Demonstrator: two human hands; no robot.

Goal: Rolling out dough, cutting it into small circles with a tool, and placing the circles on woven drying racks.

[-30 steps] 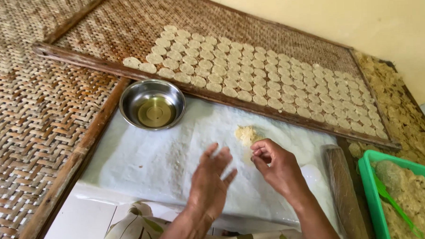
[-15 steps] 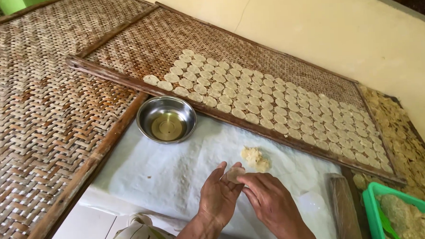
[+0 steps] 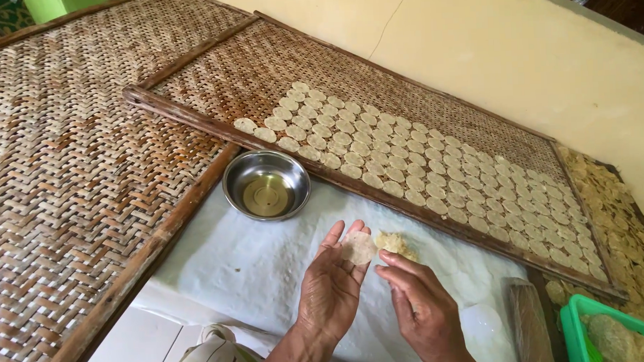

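Now, left hand [image 3: 331, 291] raised, palm up, fingers spread flat, cradling a thin round dough disc [image 3: 358, 247] on the fingertips rather than pinching it. Right hand [image 3: 421, 309] just beside, fingers half curled and loosely drawn together, index tip reaching toward the disc's edge; nothing clearly gripped in it, though whether a crumb sits between thumb and finger cannot be told.

Directly beyond both hands, on the white cloth [image 3: 268, 276], a small lump of dough [image 3: 395, 244], touching or nearly touching the disc's right edge as seen from above. Nearer the right hand than the left.

Further out, past the lump: long woven tray [image 3: 211, 71] lying slantwise, long axis running from upper left to lower right, its near part filled with neat rows of pale discs [image 3: 421, 163]. Open rows at the left end, up and to the left of the held disc, so closer to the left hand's side.

Left of the hands, a steel bowl [image 3: 266, 184] with a little oil, well apart from the fingers. At right, a wooden roller [image 3: 530, 323] and a green basket [image 3: 613, 331] of dried chips.
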